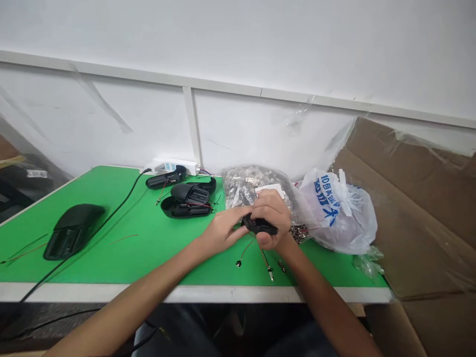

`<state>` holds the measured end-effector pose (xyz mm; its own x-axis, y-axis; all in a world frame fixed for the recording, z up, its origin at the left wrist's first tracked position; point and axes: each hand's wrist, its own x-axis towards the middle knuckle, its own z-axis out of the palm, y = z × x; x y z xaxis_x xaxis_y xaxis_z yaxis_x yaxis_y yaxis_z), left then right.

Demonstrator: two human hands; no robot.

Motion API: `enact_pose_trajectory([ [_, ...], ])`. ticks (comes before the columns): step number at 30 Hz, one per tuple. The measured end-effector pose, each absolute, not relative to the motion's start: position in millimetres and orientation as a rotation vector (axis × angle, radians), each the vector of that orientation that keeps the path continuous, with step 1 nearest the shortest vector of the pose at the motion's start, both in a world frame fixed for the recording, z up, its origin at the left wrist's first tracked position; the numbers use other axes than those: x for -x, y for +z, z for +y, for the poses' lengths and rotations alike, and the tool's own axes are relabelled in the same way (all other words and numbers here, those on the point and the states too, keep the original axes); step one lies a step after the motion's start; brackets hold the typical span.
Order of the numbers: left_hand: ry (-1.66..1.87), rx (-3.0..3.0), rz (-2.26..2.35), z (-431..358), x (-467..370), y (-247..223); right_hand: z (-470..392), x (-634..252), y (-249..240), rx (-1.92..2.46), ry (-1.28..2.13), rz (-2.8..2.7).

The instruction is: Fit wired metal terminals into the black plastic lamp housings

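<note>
A black plastic housing (262, 226) is held between both hands above the green mat, its hollow side partly showing. My right hand (273, 213) wraps round it, thumb along the near edge. With thumb and fingers, my left hand (225, 229) pinches its left end. Thin red and black wires hang below it, one ending in a small round metal contact (238, 264), another in a metal tab (270, 273). A small metal piece (281, 266) lies beside them. Behind my hands sits a clear bag of small metal parts (238, 183).
More black housings (189, 194) lie at the back left, and a larger one (74, 230) sits far left beside a black cable (107, 222). A white power strip (176, 164) is by the wall. At right are a white plastic bag (353, 223) and a cardboard box (416, 213).
</note>
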<state>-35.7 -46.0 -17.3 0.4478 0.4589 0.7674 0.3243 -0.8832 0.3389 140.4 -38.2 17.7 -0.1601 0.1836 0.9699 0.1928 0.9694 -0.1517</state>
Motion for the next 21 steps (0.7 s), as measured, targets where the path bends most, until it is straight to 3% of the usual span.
enact_pose_trajectory([
  [5,1.415,-2.611,0.704,-51,35,-16,-40,-138,20,0.224,-0.14,-1.739],
  [21,1.309,-2.75,0.575,-31,52,-13,-32,-151,16,0.369,-0.095,-1.832],
])
